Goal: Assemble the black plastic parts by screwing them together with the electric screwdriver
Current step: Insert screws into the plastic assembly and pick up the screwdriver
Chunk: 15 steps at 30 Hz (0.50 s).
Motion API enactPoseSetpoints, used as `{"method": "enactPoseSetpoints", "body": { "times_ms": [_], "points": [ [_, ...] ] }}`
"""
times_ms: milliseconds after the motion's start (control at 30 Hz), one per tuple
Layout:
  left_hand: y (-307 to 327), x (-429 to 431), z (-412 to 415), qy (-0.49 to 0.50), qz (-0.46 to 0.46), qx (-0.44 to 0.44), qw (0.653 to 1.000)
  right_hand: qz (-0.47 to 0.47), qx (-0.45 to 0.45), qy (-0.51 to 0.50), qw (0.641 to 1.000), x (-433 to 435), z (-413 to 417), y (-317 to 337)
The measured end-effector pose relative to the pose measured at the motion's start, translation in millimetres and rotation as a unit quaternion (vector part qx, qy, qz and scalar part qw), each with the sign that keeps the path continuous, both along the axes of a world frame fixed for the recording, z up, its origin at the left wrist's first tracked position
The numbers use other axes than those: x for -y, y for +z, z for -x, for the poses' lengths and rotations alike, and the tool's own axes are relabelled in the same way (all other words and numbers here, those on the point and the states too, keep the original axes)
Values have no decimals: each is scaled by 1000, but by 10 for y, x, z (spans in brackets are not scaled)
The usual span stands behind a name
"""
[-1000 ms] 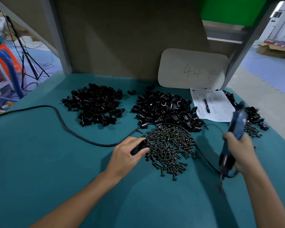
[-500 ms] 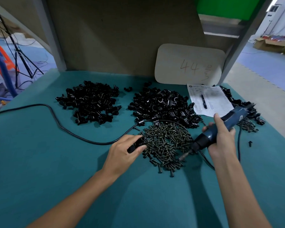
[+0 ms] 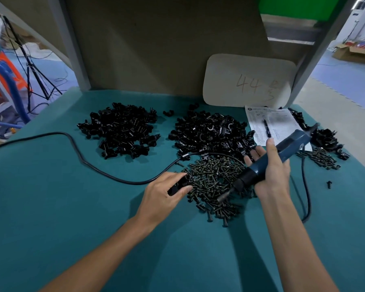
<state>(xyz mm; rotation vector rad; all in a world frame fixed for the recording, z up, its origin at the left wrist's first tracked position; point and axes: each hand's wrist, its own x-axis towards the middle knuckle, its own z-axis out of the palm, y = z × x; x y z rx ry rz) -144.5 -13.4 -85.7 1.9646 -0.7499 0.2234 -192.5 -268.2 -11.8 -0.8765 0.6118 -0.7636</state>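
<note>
The right hand (image 3: 271, 171) has swung the electric screwdriver (image 3: 287, 149) from a near-vertical, bit-down hold at the tabletop's 3 o'clock edge one second ago to a slanted hold over the screw pile (image 3: 211, 182). Since half a second ago the slant has barely changed. The left hand (image 3: 162, 192) has stayed at the pile's 9 o'clock edge throughout.

The right hand's fingers and thumb are curled round the blue barrel of the screwdriver. Its long axis runs from 2 o'clock at the cable end to 8 o'clock at the bit. The bit points down-left over the 4 o'clock part of the screw pile; contact with the screws cannot be determined.

The left hand lies palm down, with thumb and fingers pinching a black plastic part (image 3: 180, 184) against the tabletop (image 3: 51, 207).

A black cable (image 3: 82, 159) runs from the 9 o'clock edge past the left hand and arcs round the pile's 12 o'clock side.

One heap of black parts (image 3: 209, 133) lies at 12 o'clock of the screws, and a second heap (image 3: 120, 129) at 10 o'clock. A third heap (image 3: 322, 140), with a smaller screw pile (image 3: 322, 158), lies at 2 o'clock.

A printed sheet (image 3: 276, 121) carrying a pen (image 3: 267, 128) lies at 1 o'clock; its text is too small to read. Behind the sheet, a pale board (image 3: 247, 81) bears the handwritten "44", followed by illegible marks.
</note>
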Motion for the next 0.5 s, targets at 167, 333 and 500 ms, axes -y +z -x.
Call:
{"method": "enactPoseSetpoints", "body": {
  "times_ms": [167, 333, 500],
  "points": [
    [0, -3, -1, -2, 4, -3, 1000, -30, 42, -27, 998, -95, -105, 28],
    [-1, -4, 1, 1, 2, -4, 1000, -67, 27, -62, 995, -203, -211, 17],
    [11, 1, 0, -2, 1, -1, 1000, -86, 39, -62, 994, -266, -247, 4]
  ]
}}
